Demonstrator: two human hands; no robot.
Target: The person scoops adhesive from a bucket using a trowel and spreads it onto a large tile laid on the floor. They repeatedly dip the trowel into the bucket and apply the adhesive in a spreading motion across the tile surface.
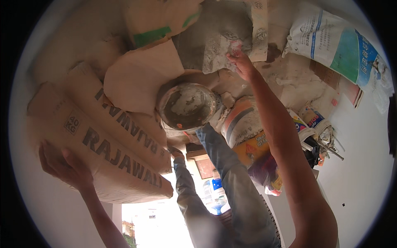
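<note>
My left hand (68,167) rests on the outside of a full brown paper cement sack (95,153), its fingers stretched and apart. Farther off, my right hand (241,65) is closed around a powder-caked piece with a reddish-pink part (235,45). Beside it is a pale, dusty flat sheet (215,56); I cannot tell whether the two are joined. Grey powder (188,45) lies under and around that hand, amid torn brown paper (142,76). Nearer stands a round basin (163,99) with grey material inside, close to my legs.
Another brown sack (136,124) lies beside the first. At the far right are a white, green and blue sack (331,45) and tubs (310,120) with tools. A dusty bag (242,120) sits right of the basin; a water bottle (216,202) stands behind my legs.
</note>
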